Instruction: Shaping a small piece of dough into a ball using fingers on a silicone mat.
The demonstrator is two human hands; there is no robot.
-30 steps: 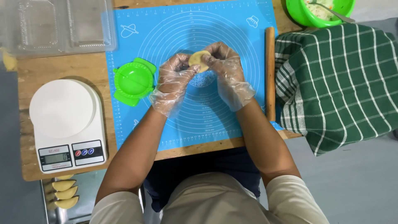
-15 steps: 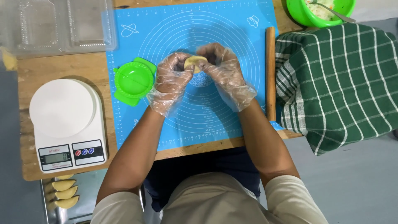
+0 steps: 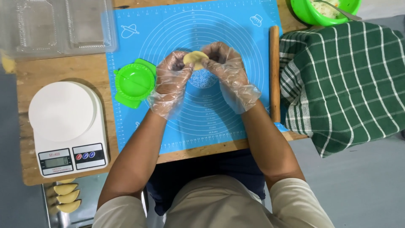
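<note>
Both gloved hands, left hand [image 3: 172, 78] and right hand [image 3: 228, 69], still pinch the dough piece [image 3: 195, 58], now turned slightly flatter above the blue mat [image 3: 236, 25].

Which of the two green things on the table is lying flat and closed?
The green press on the blue mat beside the left hand; the green bowl stands open, holding filling.

A green round press [image 3: 134, 82] lies just beside the left hand [image 3: 171, 84]; a wooden rolling pin [image 3: 274, 71] lies near the right hand [image 3: 230, 74], with a white scale [image 3: 67, 126] farther left.

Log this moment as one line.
left hand: grip on dough piece | right hand: grip on dough piece | over blue mat | green press beside left hand | rolling pin right
</note>
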